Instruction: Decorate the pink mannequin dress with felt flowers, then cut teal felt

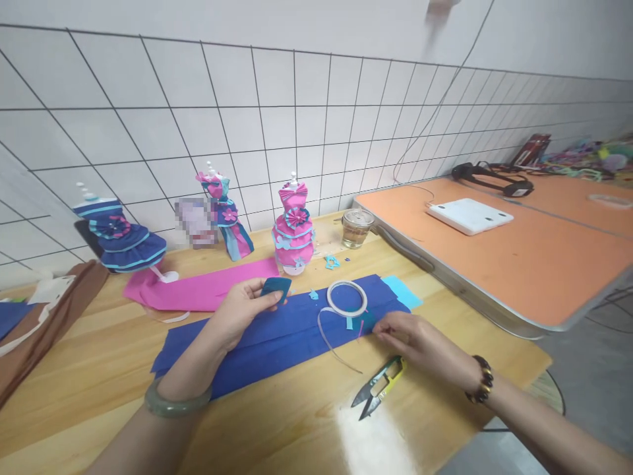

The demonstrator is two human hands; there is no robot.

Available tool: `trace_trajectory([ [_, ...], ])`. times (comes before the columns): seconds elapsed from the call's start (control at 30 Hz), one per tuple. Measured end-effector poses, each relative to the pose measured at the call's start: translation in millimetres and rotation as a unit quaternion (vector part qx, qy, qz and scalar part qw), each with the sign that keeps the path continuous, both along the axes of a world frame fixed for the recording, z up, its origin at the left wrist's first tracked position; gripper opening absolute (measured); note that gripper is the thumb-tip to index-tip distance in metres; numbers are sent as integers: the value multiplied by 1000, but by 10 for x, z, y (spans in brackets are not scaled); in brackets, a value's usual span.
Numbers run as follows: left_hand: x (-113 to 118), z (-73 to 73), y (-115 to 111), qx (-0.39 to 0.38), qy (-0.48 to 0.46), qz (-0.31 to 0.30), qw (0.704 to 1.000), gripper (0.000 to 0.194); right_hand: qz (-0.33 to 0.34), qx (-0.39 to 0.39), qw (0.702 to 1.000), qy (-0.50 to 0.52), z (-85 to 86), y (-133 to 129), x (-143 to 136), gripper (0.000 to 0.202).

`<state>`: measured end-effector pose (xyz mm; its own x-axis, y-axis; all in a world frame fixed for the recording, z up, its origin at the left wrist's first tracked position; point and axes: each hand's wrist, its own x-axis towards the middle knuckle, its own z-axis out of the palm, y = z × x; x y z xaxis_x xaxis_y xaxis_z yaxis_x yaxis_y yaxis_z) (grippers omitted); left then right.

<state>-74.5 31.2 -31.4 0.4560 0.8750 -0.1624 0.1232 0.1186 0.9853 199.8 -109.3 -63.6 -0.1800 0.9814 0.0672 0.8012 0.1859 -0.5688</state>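
My left hand [242, 310] pinches the teal paper piece [275, 287]; my right hand [413, 340], seemingly empty-fingered, should press the tape strip [329, 336] flat against the blue paper [277, 340].

Craft workshop: paper dresses [293, 227], scissors [378, 386]

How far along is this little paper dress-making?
Three paper dresses, including the pink one, already stand finished by the wall. In hand: the left hand pinches a teal paper piece, and the right hand reaches for scraps on the blue paper sheet. That sheet lies mostly uncut.
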Motion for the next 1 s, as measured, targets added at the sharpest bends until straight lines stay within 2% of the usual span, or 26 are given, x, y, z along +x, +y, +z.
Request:
trace_trajectory([
  [0.23, 23, -76, 21, -19, 0, -2, 1000, 25, 56, 66, 994, -70, 14, -294, -118, 23],
  [0.33, 38, -128, 29, -22, 11, -12, 1000, 27, 81, 105, 987, -93, -33, -402, -177, 33],
  [0.57, 80, -237, 16, -33, 7, -51, 998, 28, 113, 231, 942, -216, -200, -618, -226, 32],
  [0.8, 110, -240, 4, -31, 26, -63, 997, 29, 102, 232, 944, -211, -238, -766, -57, 35],
  [1.0, 125, -252, -20, -35, 18, -63, 997, 26, 103, 224, 936, -250, -278, -862, -49, 35],
])
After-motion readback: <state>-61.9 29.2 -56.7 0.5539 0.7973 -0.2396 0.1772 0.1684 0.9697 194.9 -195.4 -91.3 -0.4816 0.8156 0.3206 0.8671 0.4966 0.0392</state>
